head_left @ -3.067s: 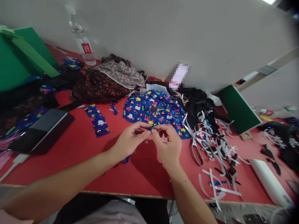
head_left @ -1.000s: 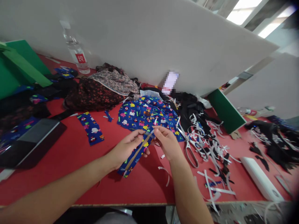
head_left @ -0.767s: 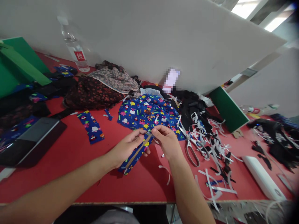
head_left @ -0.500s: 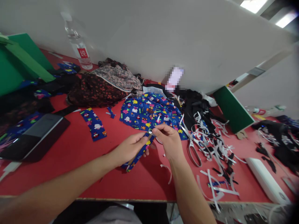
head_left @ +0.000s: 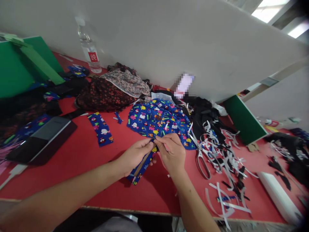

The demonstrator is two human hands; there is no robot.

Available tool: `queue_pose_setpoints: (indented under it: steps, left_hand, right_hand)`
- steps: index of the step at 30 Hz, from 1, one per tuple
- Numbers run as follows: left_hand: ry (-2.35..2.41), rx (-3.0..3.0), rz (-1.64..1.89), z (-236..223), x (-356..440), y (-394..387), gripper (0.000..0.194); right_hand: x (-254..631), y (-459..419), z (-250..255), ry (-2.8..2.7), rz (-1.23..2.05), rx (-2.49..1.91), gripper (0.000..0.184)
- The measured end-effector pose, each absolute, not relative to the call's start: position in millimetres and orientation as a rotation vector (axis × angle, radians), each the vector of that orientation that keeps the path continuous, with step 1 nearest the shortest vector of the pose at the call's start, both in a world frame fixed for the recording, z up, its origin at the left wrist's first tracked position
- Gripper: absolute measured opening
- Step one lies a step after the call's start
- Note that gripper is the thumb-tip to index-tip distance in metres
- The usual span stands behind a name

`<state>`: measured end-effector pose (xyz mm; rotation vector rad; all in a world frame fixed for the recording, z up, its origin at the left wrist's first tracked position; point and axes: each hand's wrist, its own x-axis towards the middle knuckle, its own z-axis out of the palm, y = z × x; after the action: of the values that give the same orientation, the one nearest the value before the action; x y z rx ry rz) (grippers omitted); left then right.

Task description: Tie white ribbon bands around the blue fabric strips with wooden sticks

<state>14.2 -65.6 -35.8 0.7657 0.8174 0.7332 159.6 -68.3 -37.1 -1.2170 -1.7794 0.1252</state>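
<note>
My left hand (head_left: 135, 154) holds a narrow strip of blue cartoon-print fabric (head_left: 142, 167) with a tan band running down its middle. The strip hangs down from my fingers toward the red table (head_left: 79, 161). My right hand (head_left: 172, 153) pinches the strip's top end, fingertips meeting those of my left hand. Just beyond both hands lies a larger piece of the same blue print fabric (head_left: 159, 119).
Scissors (head_left: 201, 154) lie right of my right hand, beside a heap of white and black strips (head_left: 224, 151). A second blue print strip (head_left: 100, 128), a dark device (head_left: 41, 138), floral fabrics (head_left: 108, 91), a water bottle (head_left: 90, 51) and green boards (head_left: 26, 64) stand left and behind. A white bar (head_left: 277, 193) lies at the right.
Both hands have stayed joined at the strip's top end and drawn slightly nearer me. A white paper strip came away earlier and lay on the table by my right forearm.
</note>
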Motion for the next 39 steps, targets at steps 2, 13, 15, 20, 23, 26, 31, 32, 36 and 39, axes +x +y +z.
queue_pose_setpoints:
  steps: [2, 13, 15, 20, 23, 26, 31, 32, 36, 39]
  left_hand:
    - [0.793, 0.733, 0.749, -37.1, 14.3, -65.2, 0.031]
    - [0.736, 0.451, 0.863, -35.7, 11.8, -52.8, 0.03]
    - [0.784, 0.467, 0.893, -36.6, 10.4, -50.0, 0.03]
    - [0.949, 0.517, 1.027, -37.8, 9.4, -47.2, 0.019]
    - [0.952, 0.545, 1.043, -36.1, 9.3, -48.3, 0.017]
    - [1.017, 0.764, 1.071, -34.0, 8.1, -51.5, 0.021]
    - [1.141, 1.265, 1.102, -26.5, 4.3, -59.3, 0.03]
    - [1.139, 1.315, 1.086, -24.7, 3.7, -60.5, 0.03]
    - [1.148, 1.402, 1.091, -19.9, 2.9, -62.6, 0.029]
    - [1.102, 1.347, 1.06, -21.1, 3.3, -62.2, 0.029]
  right_hand:
    - [159.0, -67.8, -36.6, -1.835, 0.067, -1.206, 0.012]
    - [145.0, -74.4, -34.3, -2.31, -0.428, -1.295, 0.034]
    - [140.0, -77.0, -37.3, -2.341, -0.5, -1.308, 0.033]
    - [130.3, -81.4, -41.5, -2.367, -0.537, -1.295, 0.03]
    - [130.8, -81.8, -38.5, -2.246, -0.458, -1.253, 0.027]
    - [136.6, -81.7, -32.6, -2.089, -0.193, -1.17, 0.019]
    - [144.1, -81.3, -26.4, -1.596, 0.39, -1.32, 0.022]
    - [143.9, -80.6, -26.4, -1.489, 0.483, -1.377, 0.023]
    - [141.4, -77.3, -29.9, -1.405, 0.725, -1.386, 0.025]
    - [141.4, -76.3, -31.9, -1.467, 0.764, -1.398, 0.026]
